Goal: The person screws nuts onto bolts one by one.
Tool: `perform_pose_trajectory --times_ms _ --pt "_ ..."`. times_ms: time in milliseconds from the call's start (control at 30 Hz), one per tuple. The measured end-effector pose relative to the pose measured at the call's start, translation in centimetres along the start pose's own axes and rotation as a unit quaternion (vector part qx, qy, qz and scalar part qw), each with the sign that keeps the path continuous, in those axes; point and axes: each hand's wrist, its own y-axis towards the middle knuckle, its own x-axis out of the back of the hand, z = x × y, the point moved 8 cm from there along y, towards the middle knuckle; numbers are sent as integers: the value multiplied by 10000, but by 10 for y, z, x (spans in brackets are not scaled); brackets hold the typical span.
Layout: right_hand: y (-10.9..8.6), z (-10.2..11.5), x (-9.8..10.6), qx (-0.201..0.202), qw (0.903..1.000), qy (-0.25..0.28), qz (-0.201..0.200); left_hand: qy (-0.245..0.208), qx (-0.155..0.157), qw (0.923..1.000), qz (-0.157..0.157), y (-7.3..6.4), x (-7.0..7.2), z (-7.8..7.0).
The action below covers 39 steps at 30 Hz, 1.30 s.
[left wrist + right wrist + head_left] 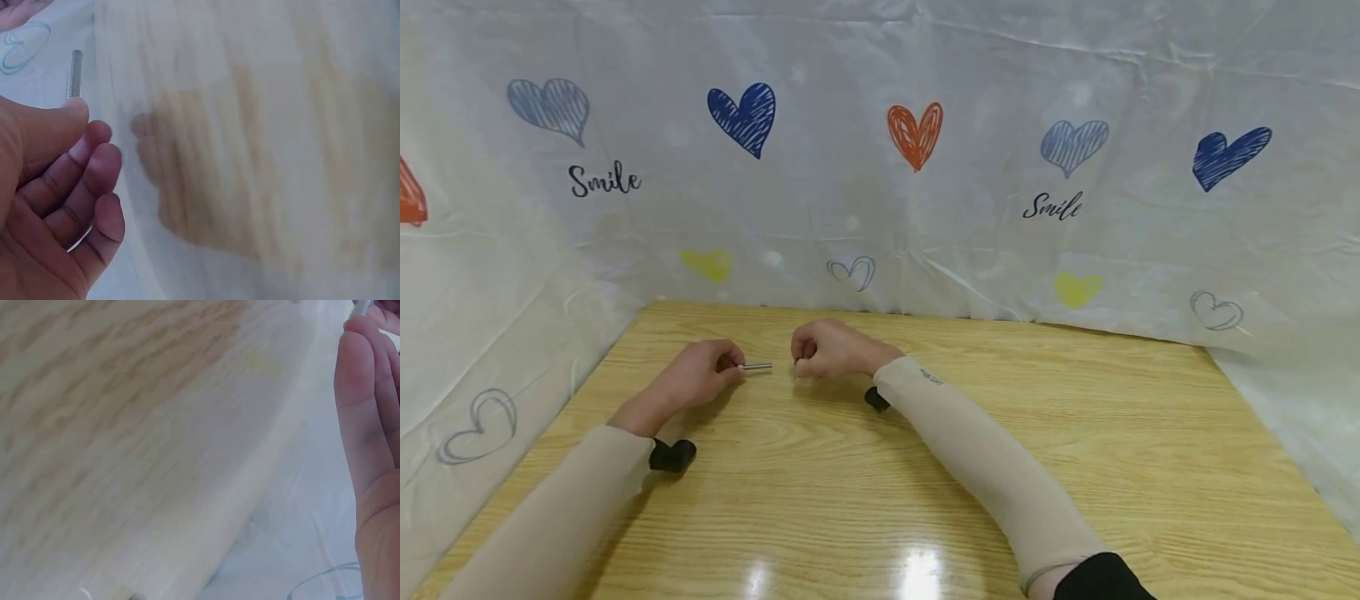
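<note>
My left hand pinches a silvery threaded bolt between thumb and index finger, low over the left part of the table. Its threaded shank stands out past the thumb tip in the left wrist view, and the other end is hidden in the grip. To the right, across a small gap from the bolt's free end, is my right hand. Its fingers are bent with thumb and index tips close together, and I cannot tell whether something small is between them. In the right wrist view silvery metal shows just beyond the fingertips.
The wood-grain table spreads out under both arms. A whitish sheet printed with hearts and "Smile" hangs behind it and along the sides. Dark wrist cameras sit below the pale sleeves.
</note>
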Motion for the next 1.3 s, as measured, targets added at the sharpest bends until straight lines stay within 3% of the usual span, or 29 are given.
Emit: perform_pose_trajectory --times_ms 267,467,833,1300 --pt "-11 5 11 13 9995 -89 -292 -153 -128 9996 -214 -6 2 -16" --pt "-20 5 12 -92 9991 312 -279 -417 -278 9984 -269 -7 0 -30" --pt "-30 8 19 281 9976 313 -543 -556 -459 9972 -218 -7 -5 -50" --pt "-43 20 23 542 9968 225 -542 -697 -660 9943 -454 -10 -2 -64"
